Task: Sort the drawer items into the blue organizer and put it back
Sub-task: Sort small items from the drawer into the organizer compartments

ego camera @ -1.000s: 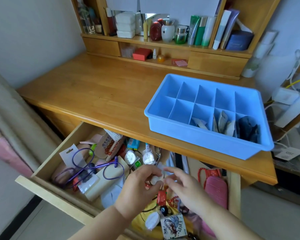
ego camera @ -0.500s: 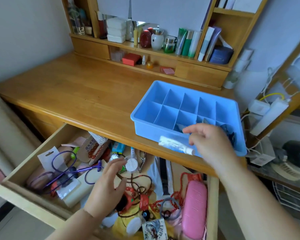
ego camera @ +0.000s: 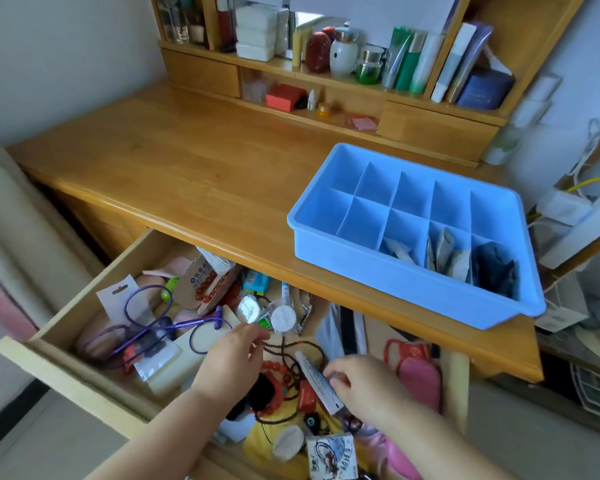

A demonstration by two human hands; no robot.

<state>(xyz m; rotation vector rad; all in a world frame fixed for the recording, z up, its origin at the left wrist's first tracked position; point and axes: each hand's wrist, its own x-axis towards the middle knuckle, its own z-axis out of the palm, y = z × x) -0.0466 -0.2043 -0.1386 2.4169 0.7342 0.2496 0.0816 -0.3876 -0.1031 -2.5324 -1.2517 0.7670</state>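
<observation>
Head-worn, wide-angle, looking forward and steeply down from close above both hands. Left hand [ego camera: 234, 358] and right hand [ego camera: 364, 386] low in frame over the open drawer [ego camera: 66, 362]; beyond and right of them, the blue organizer [ego camera: 413, 285]; farthest off, the shelves [ego camera: 326, 81].

Cardboard sleeve [ego camera: 201, 282], at the back of the open drawer [ego camera: 66, 362]: a blue round logo with printed characters beside it, too blurred to read.
Square packet [ego camera: 331, 457], at the drawer's front edge: red-and-black drawing with brush characters, not legible.
White tube [ego camera: 317, 382], over the drawer's middle: fine print, unreadable.
</observation>
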